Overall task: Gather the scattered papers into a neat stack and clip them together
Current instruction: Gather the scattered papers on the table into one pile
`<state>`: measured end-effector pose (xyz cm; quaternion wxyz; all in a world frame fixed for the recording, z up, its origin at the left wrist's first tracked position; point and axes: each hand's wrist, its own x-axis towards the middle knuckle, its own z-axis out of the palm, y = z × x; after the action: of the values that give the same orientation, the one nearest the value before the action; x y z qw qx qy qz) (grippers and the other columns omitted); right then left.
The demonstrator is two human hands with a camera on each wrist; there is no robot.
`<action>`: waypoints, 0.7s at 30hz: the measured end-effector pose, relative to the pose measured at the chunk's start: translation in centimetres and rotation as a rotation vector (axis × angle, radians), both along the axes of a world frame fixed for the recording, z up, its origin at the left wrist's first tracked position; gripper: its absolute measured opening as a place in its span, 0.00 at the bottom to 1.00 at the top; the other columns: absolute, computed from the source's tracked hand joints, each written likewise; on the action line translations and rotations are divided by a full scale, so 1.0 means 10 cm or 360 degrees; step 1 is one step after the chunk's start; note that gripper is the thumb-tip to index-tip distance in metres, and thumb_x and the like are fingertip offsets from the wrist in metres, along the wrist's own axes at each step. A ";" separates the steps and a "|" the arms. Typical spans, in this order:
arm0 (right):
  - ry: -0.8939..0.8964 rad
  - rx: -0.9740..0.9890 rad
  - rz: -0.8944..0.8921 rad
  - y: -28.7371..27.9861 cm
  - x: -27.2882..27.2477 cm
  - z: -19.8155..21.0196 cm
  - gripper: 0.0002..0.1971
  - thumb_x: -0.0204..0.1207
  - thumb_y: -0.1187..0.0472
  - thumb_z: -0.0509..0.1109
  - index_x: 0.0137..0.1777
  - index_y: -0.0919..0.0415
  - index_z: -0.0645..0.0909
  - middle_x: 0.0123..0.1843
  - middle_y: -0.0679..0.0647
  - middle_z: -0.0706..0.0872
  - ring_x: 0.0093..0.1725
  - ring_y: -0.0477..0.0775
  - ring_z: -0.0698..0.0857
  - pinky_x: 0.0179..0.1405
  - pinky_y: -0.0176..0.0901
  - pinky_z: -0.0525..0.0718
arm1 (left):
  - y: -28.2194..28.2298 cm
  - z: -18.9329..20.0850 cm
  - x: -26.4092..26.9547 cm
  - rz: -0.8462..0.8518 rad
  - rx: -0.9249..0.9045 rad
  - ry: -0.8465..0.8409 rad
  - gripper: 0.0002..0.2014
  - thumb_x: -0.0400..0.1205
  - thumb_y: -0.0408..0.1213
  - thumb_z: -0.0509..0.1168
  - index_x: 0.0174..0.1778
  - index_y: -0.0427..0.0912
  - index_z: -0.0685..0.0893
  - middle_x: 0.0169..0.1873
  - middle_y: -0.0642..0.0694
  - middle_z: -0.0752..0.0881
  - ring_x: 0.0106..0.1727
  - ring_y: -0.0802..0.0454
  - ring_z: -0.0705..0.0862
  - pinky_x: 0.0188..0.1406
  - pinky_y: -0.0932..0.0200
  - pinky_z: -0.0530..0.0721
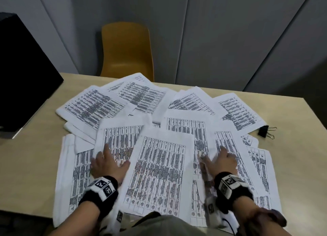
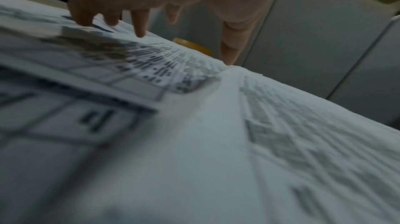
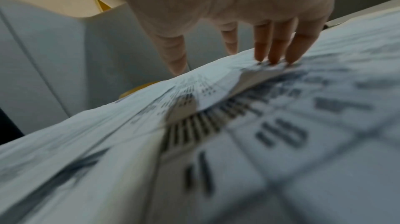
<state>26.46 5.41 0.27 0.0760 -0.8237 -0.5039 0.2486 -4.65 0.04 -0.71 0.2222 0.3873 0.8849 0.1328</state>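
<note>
Papers (image 1: pixel 160 173) everywhere, fanned out and overlapping across most of the tan table (image 1: pixel 31 158). Both hands sit flat on the mess with fingers spread. The left hand (image 1: pixel 108 165) presses the sheets on the left, the right hand (image 1: pixel 223 160) the sheets on the right, and one big printed sheet lies between them. In the wrist views the fingertips (image 2: pixel 140 32) touch paper, not gripping anything. A black binder clip (image 1: pixel 265 131) sits off at the right edge of the pile, well apart from the right hand. An orange chair (image 1: pixel 126 50) stands behind the table.

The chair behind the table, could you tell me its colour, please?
Mustard yellow chair; head view.
</note>
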 end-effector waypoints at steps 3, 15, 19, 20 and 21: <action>0.0428 -0.0012 -0.0092 0.06 0.00 0.00 0.43 0.66 0.47 0.77 0.76 0.59 0.58 0.63 0.67 0.78 0.64 0.68 0.79 0.65 0.60 0.78 | 0.04 0.02 -0.09 0.0055 -0.0062 -0.0137 0.53 0.70 0.53 0.74 0.82 0.51 0.44 0.82 0.38 0.50 0.81 0.34 0.54 0.78 0.35 0.57; 0.0638 -0.0058 -0.0271 -0.04 -0.19 -0.03 0.35 0.67 0.56 0.78 0.69 0.66 0.65 0.64 0.66 0.79 0.63 0.66 0.79 0.64 0.54 0.77 | 0.08 0.06 0.05 0.0276 0.0149 -0.0856 0.33 0.67 0.32 0.79 0.65 0.35 0.70 0.55 0.39 0.84 0.51 0.43 0.81 0.56 0.53 0.78; 0.0751 -0.0043 -0.0036 -0.13 -0.29 -0.02 0.05 0.74 0.63 0.70 0.46 0.64 0.80 0.41 0.59 0.85 0.45 0.58 0.84 0.51 0.48 0.83 | 0.05 0.06 0.12 0.0140 0.0148 -0.1001 0.21 0.72 0.25 0.72 0.61 0.33 0.80 0.57 0.36 0.86 0.50 0.46 0.82 0.57 0.54 0.78; 0.0786 -0.0062 0.0044 -0.15 -0.31 -0.02 0.04 0.75 0.64 0.69 0.41 0.64 0.79 0.38 0.59 0.84 0.43 0.57 0.83 0.47 0.46 0.82 | 0.04 0.07 0.12 0.0118 0.0138 -0.1003 0.20 0.75 0.24 0.69 0.63 0.32 0.79 0.59 0.36 0.85 0.51 0.46 0.80 0.58 0.54 0.76; 0.0837 -0.0082 0.0095 -0.17 -0.32 -0.05 0.05 0.76 0.65 0.68 0.39 0.65 0.78 0.37 0.59 0.83 0.41 0.56 0.82 0.45 0.46 0.80 | 0.04 0.07 0.12 0.0105 0.0143 -0.1009 0.19 0.77 0.24 0.66 0.65 0.32 0.79 0.61 0.36 0.84 0.52 0.47 0.79 0.60 0.55 0.74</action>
<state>23.30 3.75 -0.22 0.1760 -0.7172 -0.4844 0.4691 -3.41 0.42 0.03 0.4650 0.3073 0.7769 0.2929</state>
